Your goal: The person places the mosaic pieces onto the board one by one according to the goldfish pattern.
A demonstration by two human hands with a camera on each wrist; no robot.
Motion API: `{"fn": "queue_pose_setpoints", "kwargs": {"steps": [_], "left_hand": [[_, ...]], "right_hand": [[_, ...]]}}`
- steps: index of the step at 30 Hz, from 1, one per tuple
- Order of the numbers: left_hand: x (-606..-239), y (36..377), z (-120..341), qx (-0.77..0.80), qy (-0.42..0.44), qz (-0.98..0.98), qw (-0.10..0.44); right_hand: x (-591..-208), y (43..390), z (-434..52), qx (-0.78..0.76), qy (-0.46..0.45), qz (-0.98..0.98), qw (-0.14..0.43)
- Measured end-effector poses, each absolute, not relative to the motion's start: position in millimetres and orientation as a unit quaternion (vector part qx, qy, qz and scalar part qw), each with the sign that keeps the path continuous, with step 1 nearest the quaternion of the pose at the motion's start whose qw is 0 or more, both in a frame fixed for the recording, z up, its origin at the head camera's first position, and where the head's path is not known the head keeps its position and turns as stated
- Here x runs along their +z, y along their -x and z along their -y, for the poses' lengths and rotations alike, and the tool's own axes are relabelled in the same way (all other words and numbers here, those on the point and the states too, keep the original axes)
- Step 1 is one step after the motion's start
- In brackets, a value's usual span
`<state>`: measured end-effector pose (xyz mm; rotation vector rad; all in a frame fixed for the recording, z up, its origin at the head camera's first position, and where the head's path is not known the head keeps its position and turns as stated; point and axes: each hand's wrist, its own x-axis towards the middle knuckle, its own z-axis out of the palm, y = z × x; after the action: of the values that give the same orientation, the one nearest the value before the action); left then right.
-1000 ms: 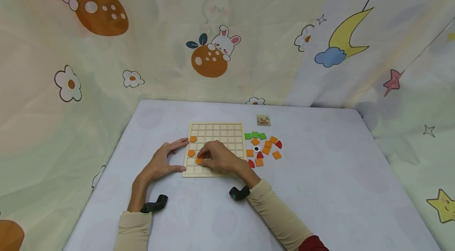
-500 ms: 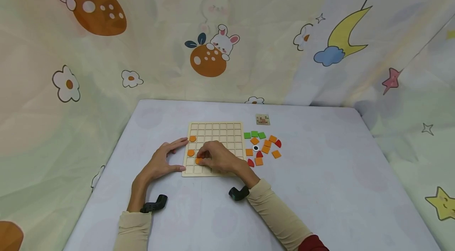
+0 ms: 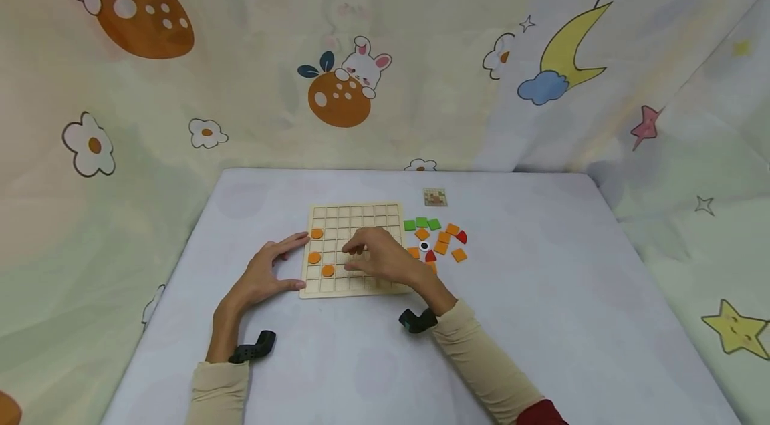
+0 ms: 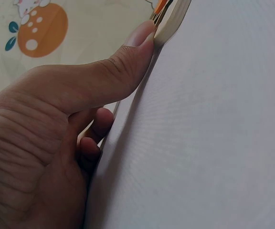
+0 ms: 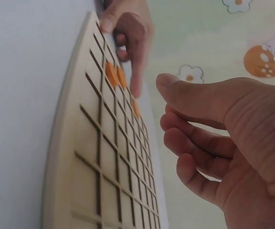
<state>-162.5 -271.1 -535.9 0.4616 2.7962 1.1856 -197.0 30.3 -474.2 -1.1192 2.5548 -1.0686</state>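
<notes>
A wooden grid board (image 3: pixel 351 248) lies flat on the pale surface (image 3: pixel 541 318), near its middle. The left hand (image 3: pixel 265 272) rests at the board's left edge, index finger and thumb stretched out straight against the rim; in the left wrist view the thumb (image 4: pixel 123 67) presses on the board's corner, the other fingers loosely curled beneath. The right hand (image 3: pixel 379 256) hovers above the middle of the board with fingers loosely bent, its grip relaxed and holding nothing; the right wrist view shows the thumb (image 5: pixel 195 93) apart from the fingertips, with no piece between them. Three orange round pieces (image 3: pixel 316 234) sit in cells of the board's left columns, one near the top, one (image 3: pixel 314 257) below it, and one (image 3: pixel 327 270) lower and a column to the right. Just right of the board lies a loose cluster of tiles: green squares (image 3: pixel 422 223), orange squares (image 3: pixel 459 254), red curved pieces (image 3: pixel 461 236) and a small black-and-white disc (image 3: pixel 424 246). A small pattern card (image 3: pixel 434 197) lies behind the cluster, apart from it.
</notes>
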Motion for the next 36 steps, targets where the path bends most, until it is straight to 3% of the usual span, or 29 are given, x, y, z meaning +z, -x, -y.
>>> {"fn": "queue_pose_setpoints", "kwargs": {"steps": [14,36], "left_hand": [[-545.9,166.7,270.9,0.394,-0.159,-0.904,0.036],[-539.4,164.1,273.2,0.393,-0.149,-0.907,0.033]], "right_hand": [[-484.5,217.2,-107.3,-0.39,0.287,-0.874,0.034],[-485.4,219.1,-160.9,-0.364,0.219,-0.905,0.017]]}}
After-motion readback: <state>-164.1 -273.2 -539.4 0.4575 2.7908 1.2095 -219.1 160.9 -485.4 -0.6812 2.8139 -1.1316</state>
